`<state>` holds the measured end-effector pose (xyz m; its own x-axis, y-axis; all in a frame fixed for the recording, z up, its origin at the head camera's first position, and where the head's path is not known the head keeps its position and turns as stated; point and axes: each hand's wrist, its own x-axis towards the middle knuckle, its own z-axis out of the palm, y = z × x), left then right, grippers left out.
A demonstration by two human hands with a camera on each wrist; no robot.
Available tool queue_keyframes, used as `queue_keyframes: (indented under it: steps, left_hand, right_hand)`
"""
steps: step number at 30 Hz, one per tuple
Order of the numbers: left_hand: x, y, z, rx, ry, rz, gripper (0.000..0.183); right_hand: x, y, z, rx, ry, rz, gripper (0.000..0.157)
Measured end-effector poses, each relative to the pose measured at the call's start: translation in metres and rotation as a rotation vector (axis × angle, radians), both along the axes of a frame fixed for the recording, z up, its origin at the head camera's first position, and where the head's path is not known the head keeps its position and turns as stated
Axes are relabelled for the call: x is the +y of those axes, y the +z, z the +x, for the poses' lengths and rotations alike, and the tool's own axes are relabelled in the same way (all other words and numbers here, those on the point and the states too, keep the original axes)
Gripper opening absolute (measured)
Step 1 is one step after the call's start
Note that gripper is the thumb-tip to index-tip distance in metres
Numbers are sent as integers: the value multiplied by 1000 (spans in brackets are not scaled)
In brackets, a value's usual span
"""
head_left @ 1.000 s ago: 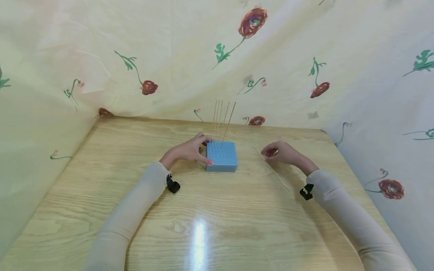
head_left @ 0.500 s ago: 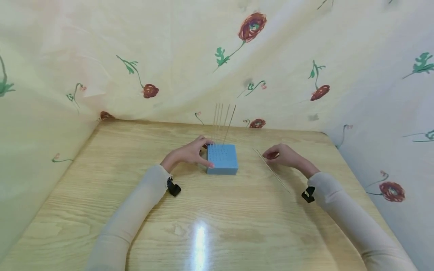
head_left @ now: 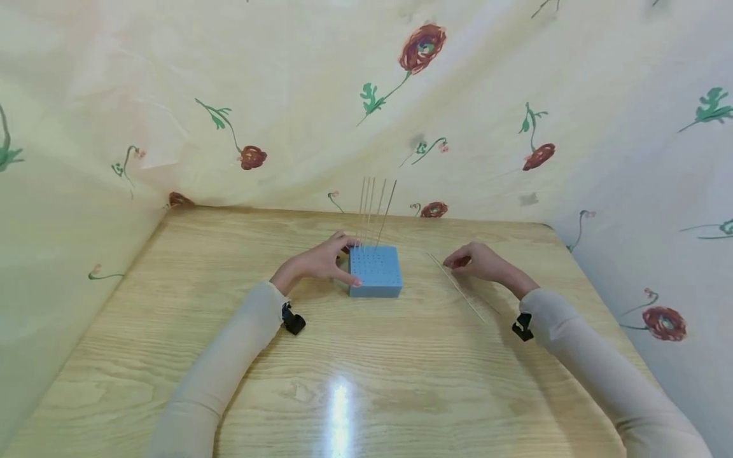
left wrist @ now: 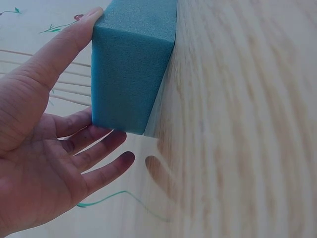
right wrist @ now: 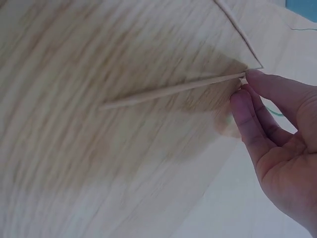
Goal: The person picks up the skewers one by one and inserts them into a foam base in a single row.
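A light blue foam block (head_left: 385,270) with rows of small holes sits on the table. My left hand (head_left: 317,259) grips it from the left, thumb at the near edge and fingers at the far side; the left wrist view shows the thumb on the block's edge and the fingertips at its lower end. Several thin wooden sticks (head_left: 382,212) stand in the block's far part, some leaning. To the right, my right hand (head_left: 480,262) pinches one end of a thin wooden stick (right wrist: 173,90) between thumb and fingers. Beside it another stick (right wrist: 237,29) lies on the table.
The wood-grain table (head_left: 275,381) reaches back to a pale floral cloth (head_left: 309,95), which hangs behind it and along both sides. Black wrist mounts (head_left: 294,320) sit at both cuffs. Light glares on the table's near middle.
The two sticks at the right hand lay close together and now spread apart at their near ends, one swinging to the right. My left hand stays on the block.
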<state>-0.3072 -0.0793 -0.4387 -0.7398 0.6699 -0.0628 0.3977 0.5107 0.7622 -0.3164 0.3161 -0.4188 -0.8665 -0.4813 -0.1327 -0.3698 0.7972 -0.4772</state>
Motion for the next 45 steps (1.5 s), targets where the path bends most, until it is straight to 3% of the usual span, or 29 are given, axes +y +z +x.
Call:
queue_keyframes:
  steps: [14, 45]
  left_hand:
    - [1, 1, 2, 1, 9, 12, 90]
    - [0, 4, 1, -1, 6, -9, 89]
  right_hand:
    - [7, 4, -5, -1, -26, 49, 21]
    - [17, -4, -11, -4, -100, -61, 8]
